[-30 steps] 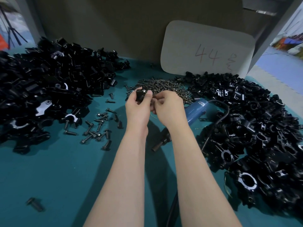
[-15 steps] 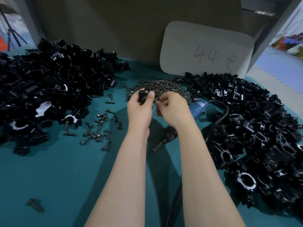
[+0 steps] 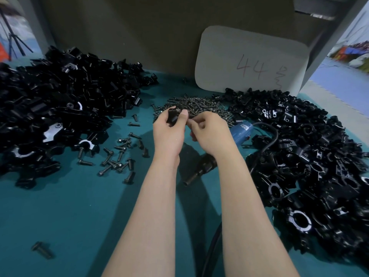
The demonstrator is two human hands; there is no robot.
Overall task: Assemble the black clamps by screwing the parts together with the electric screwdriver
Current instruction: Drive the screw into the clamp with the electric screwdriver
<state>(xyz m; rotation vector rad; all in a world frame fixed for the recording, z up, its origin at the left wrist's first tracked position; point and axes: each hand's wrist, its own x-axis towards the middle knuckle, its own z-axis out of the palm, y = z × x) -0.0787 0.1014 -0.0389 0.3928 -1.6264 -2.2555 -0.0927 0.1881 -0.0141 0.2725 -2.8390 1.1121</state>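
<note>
My left hand point(image 3: 168, 134) pinches a clamp part point(image 3: 173, 115) between thumb and curled fingers near the screw pile point(image 3: 207, 106), my right hand point(image 3: 211, 134) curls its fingers just beside it (what they pinch, if anything, I cannot tell), and the screwdriver point(image 3: 240, 130) lies on the mat point(image 3: 69, 206) under my right wrist

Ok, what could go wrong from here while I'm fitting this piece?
One: the left hand holds the clamp part close over the screw pile, so a small screw dropped there would likely be lost among the others. Two: the electric screwdriver lies beneath the right hand, its cable looping into the heap of black parts; grabbing it could snag and drag pieces off.
</note>
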